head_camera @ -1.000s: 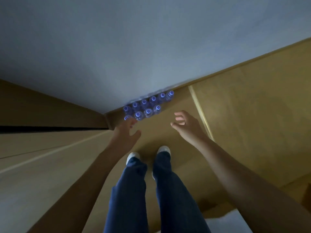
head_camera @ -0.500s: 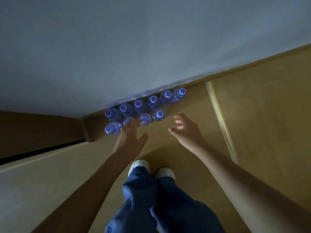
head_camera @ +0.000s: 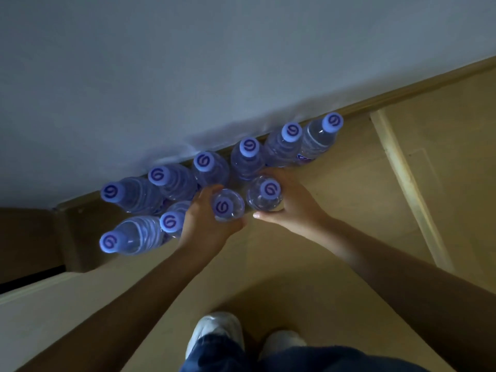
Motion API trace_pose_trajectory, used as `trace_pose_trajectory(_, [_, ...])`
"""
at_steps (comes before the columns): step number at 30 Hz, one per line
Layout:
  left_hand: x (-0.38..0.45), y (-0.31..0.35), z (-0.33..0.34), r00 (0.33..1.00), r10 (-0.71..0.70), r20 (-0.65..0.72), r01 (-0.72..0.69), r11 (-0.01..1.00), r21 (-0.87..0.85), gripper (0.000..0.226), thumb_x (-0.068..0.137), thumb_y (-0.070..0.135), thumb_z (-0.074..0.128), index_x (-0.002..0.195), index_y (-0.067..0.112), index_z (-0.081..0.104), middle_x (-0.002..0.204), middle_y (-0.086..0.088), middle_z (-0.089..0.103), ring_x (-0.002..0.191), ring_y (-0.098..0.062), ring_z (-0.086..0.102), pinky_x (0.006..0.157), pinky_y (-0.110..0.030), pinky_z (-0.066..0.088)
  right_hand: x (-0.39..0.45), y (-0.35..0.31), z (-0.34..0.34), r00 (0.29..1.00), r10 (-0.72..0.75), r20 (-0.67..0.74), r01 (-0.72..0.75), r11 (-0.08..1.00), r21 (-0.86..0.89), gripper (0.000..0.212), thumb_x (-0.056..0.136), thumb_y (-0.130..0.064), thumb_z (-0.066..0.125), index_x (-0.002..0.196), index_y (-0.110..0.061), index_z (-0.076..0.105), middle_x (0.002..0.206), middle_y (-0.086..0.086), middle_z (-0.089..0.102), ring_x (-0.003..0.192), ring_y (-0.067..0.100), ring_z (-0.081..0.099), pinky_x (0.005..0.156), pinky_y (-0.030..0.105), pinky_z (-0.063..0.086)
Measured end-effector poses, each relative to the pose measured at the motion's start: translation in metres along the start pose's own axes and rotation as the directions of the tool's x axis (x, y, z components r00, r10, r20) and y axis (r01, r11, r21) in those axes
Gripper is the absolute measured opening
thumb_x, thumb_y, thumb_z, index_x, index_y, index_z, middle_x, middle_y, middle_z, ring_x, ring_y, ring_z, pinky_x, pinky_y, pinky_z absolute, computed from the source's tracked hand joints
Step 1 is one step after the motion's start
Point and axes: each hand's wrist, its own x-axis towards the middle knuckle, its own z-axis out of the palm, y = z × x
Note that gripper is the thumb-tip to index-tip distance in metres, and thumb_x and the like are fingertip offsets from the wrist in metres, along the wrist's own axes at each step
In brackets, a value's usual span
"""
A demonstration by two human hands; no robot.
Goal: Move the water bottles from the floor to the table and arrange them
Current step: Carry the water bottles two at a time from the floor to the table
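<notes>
- Head view: I am bent over the water bottles [head_camera: 214, 173], which stand in a cluster on the floor [head_camera: 349, 210] against the wall [head_camera: 188, 76], their blue caps facing up at me.
- My left hand [head_camera: 206, 226] is curled round the front middle bottle [head_camera: 227, 206], fingers on its far side and thumb on the near side, just below the shoulder.
- My right hand [head_camera: 292, 202] wraps the bottle beside it [head_camera: 265, 196] the same way, thumb tip showing at its near edge.
- Neither bottle looks lifted yet; I judge both are gripped but not raised, so the task is at its very start. No table shows from here.
- Risk one: the two gripped bottles sit touching each other and close to the back row [head_camera: 248, 157]. Pulling up at a slant could knock a neighbour over, and a fall could topple others.
- Risk two: my left knuckles lie just beside the left front bottle [head_camera: 171, 221], so widening that hand could tip it.
- Risk three: these thin clear walls likely flex. Squeezing hard could make a bottle slip through my palm, while too loose a hold could drop it.
- My shoes [head_camera: 214, 331] stand near, so a dropped bottle could land on them.
</notes>
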Motion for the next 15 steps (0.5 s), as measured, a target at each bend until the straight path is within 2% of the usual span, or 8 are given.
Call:
trace_pose_trajectory(2, [0.001, -0.012, 0.009, 0.997, 0.076, -0.013, -0.076, 0.997, -0.016, 0.067, 0.064, 0.017, 0.086, 0.122, 0.017, 0.055, 0.117, 0.003, 0.059, 0.106, -0.015, 0.059, 0.079, -0.022, 0.044, 0.003, 0.007, 0.003, 0.999, -0.035, -0.037, 0.036, 0.998, 0.045, 0.066, 0.064, -0.017, 0.088, 0.121, -0.019, 0.054, 0.109, -0.018, 0.058, 0.105, -0.002, 0.054, 0.087, 0.01, 0.041])
trace_pose_trajectory(3, [0.001, -0.016, 0.013, 0.994, 0.107, -0.023, -0.107, 0.994, -0.007, 0.065, 0.064, 0.014, 0.085, 0.122, 0.017, 0.055, 0.12, 0.005, 0.057, 0.107, -0.013, 0.057, 0.083, -0.024, 0.046, 0.004, 0.01, 0.006, 0.997, -0.05, -0.061, 0.054, 0.997, 0.061, 0.068, 0.063, -0.015, 0.088, 0.121, -0.017, 0.054, 0.109, -0.017, 0.059, 0.106, 0.0, 0.055, 0.089, 0.012, 0.043])
trace_pose_trajectory(5, [0.004, -0.024, 0.02, 0.986, 0.164, -0.033, -0.164, 0.986, 0.001, 0.056, 0.065, 0.018, 0.084, 0.115, 0.02, 0.058, 0.115, 0.003, 0.06, 0.104, -0.017, 0.058, 0.087, -0.037, 0.05, 0.004, 0.011, 0.009, 0.993, -0.072, -0.099, 0.079, 0.994, 0.072, 0.071, 0.062, -0.017, 0.088, 0.124, -0.016, 0.052, 0.111, -0.012, 0.062, 0.107, 0.008, 0.059, 0.092, 0.026, 0.047])
trace_pose_trajectory(7, [0.009, -0.026, 0.023, 0.981, 0.196, -0.009, -0.196, 0.98, 0.042, 0.046, 0.065, 0.03, 0.08, 0.105, 0.024, 0.06, 0.102, 0.001, 0.063, 0.099, -0.025, 0.06, 0.08, -0.045, 0.052, 0.001, 0.009, 0.008, 0.99, -0.064, -0.126, 0.075, 0.994, 0.085, 0.072, 0.06, -0.023, 0.086, 0.122, -0.019, 0.05, 0.106, -0.012, 0.064, 0.102, 0.011, 0.063, 0.087, 0.033, 0.05])
trace_pose_trajectory(9, [0.009, -0.021, 0.02, 0.971, 0.239, 0.022, -0.24, 0.963, 0.125, 0.04, 0.065, 0.033, 0.079, 0.099, 0.026, 0.06, 0.096, 0.004, 0.063, 0.096, -0.029, 0.059, 0.077, -0.045, 0.051, -0.004, 0.004, 0.002, 0.988, -0.051, -0.149, 0.067, 0.993, 0.099, 0.067, 0.06, -0.023, 0.087, 0.112, -0.026, 0.046, 0.097, -0.017, 0.063, 0.094, 0.006, 0.063, 0.082, 0.031, 0.049])
trace_pose_trajectory(12, [0.0, 0.004, 0.003, 0.958, 0.286, 0.028, -0.286, 0.943, 0.17, 0.044, 0.061, 0.033, 0.084, 0.098, 0.021, 0.062, 0.094, 0.004, 0.063, 0.095, -0.03, 0.056, 0.081, -0.043, 0.047, -0.02, -0.017, -0.016, 0.985, -0.025, -0.17, 0.043, 0.994, 0.101, 0.066, 0.062, -0.016, 0.091, 0.107, -0.03, 0.044, 0.093, -0.015, 0.065, 0.09, 0.005, 0.064, 0.081, 0.029, 0.049])
trace_pose_trajectory(15, [-0.026, 0.054, -0.033, 0.952, 0.304, 0.026, -0.303, 0.934, 0.191, 0.047, 0.057, 0.039, 0.086, 0.093, 0.019, 0.064, 0.092, 0.004, 0.064, 0.09, -0.025, 0.057, 0.084, -0.045, 0.045, -0.051, -0.059, -0.043, 0.977, 0.03, -0.21, 0.0, 0.99, 0.141, 0.064, 0.063, -0.016, 0.091, 0.104, -0.034, 0.045, 0.088, -0.021, 0.064, 0.084, -0.01, 0.061, 0.076, 0.014, 0.045])
